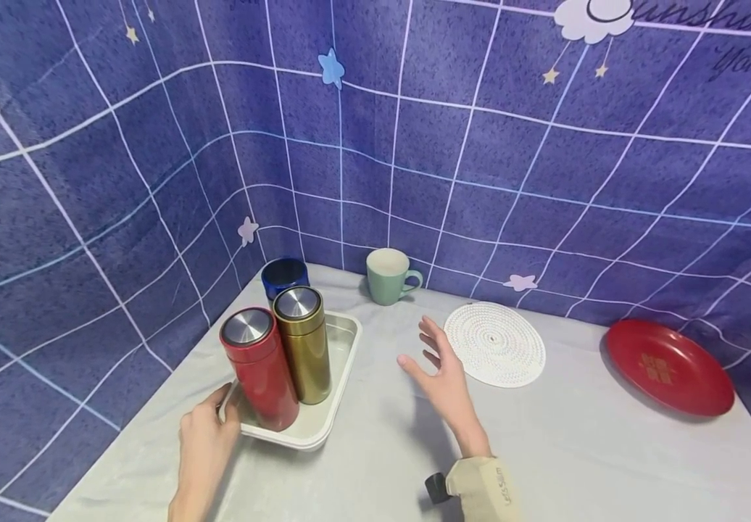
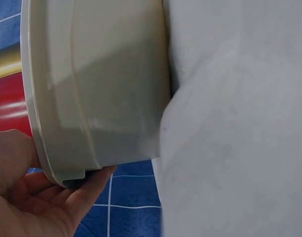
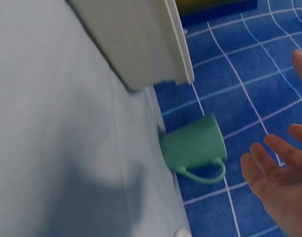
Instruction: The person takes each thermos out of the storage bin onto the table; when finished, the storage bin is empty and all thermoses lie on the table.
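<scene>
My left hand (image 1: 204, 442) grips the near left corner of a cream plastic tub (image 1: 347, 388), thumb at the rim and fingers beneath it in the left wrist view. A red thermos (image 1: 261, 377) and a gold thermos (image 1: 310, 362) with steel-topped lids stand in the tub. Behind them shows a blue cylinder with a dark top (image 1: 285, 273); its lower part is hidden, so whether it stands inside I cannot tell. To the right of the tub my right hand (image 1: 444, 373) hangs above the table, fingers loosely bent and apart, holding nothing.
A green mug (image 1: 386, 279) stands by the back curtain, handle to the right. Beyond my right hand lies a round white woven mat (image 1: 496, 344). A red oval plate (image 1: 669, 370) is at the far right. Blue gridded curtain (image 1: 480, 159) encloses the table's back and sides.
</scene>
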Tool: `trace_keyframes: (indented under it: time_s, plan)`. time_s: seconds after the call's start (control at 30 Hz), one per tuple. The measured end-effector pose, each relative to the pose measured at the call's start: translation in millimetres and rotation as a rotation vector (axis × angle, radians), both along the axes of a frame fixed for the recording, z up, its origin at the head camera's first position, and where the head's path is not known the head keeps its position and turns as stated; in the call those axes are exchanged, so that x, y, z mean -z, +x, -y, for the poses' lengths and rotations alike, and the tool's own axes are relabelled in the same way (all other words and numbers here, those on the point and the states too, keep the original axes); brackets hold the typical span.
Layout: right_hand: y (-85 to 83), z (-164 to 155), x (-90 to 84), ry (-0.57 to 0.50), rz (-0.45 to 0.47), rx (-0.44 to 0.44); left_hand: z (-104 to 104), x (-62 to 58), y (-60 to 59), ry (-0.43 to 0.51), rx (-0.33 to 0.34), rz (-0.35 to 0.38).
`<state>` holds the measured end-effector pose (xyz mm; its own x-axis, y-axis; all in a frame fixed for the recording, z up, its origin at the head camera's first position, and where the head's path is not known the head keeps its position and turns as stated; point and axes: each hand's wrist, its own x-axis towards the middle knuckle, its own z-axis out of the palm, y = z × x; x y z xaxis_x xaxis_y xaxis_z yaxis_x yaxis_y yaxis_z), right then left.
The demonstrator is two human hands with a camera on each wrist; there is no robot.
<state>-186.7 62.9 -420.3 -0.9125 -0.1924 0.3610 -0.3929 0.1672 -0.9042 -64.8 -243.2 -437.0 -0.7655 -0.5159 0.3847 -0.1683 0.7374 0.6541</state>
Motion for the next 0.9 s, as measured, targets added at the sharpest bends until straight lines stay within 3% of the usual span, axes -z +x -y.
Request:
trace_keyframes:
  time_s: [0.9]
  plan:
    - [1.4,87.5,-17.0,-0.042,-0.028,-0.217,-1.5,1.4,0.6,0.013,-0.025,-0.016]
